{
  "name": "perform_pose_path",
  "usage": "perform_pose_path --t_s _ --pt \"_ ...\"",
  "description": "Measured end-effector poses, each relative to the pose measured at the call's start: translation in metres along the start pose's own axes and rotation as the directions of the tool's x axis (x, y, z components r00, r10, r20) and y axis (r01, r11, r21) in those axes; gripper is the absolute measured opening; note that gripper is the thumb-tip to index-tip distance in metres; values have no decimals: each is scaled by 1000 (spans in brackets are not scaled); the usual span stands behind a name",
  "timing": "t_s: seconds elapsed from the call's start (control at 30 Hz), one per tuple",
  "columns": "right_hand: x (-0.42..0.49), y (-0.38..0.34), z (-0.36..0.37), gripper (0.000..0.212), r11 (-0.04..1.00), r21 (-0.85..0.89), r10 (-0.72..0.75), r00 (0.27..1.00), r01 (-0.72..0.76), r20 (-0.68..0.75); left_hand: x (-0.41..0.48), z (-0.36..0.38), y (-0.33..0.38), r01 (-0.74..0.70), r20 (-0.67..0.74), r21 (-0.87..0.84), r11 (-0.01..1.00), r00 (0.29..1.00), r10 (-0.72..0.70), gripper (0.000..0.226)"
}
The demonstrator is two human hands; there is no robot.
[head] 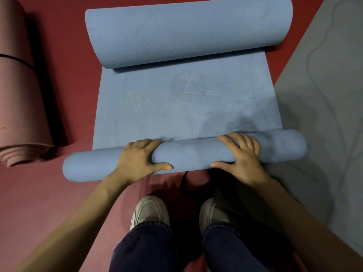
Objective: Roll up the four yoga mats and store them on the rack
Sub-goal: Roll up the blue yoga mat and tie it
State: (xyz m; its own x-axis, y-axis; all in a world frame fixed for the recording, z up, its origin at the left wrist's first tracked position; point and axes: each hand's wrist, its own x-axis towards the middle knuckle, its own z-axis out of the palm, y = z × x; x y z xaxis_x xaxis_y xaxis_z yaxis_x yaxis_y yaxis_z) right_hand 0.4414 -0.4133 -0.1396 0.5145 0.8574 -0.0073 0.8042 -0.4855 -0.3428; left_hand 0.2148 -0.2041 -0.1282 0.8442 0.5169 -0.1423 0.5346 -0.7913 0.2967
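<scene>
Right now, from the head camera, your left hand (140, 160) and right hand (240, 156) both lie curled over the near roll (188, 154) of the blue mat (184, 107) — fingers draped across its top, thumbs tucked on your side. That roll's long axis runs left to right, square across your shoes (150, 212). Flat mat lies straight ahead of your fingertips, so the push goes forward — toward the far curl (188, 32). Neither hand sits nearer; press evenly.
</scene>
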Motion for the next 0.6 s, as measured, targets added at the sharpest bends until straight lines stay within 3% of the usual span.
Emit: perform_pose_path --t_s 0.17,0.3,0.37,0.5,0.6 --pt "29 -6 -20 86 999 3 41 981 -42 190 -19 23 22 8 -235 -1 1000 972 -8 56" --pt "49 -3 -27 74 996 -9 87 926 -90 368 -30 41 37 19 -255 -17 1000 967 -23 53" --pt "50 -2 -24 71 996 -57 78 944 -63 321 -24 38 27 2 -237 -37 999 971 -11 54" --pt "31 -4 -3 57 988 -122 -90 996 91 12 -2 28 14 -7 -207 -53 999 978 -4 56" --pt "16 -3 12 60 981 -137 -139 990 137 -9 12 19 8 12 -158 -114 993 987 -30 59"
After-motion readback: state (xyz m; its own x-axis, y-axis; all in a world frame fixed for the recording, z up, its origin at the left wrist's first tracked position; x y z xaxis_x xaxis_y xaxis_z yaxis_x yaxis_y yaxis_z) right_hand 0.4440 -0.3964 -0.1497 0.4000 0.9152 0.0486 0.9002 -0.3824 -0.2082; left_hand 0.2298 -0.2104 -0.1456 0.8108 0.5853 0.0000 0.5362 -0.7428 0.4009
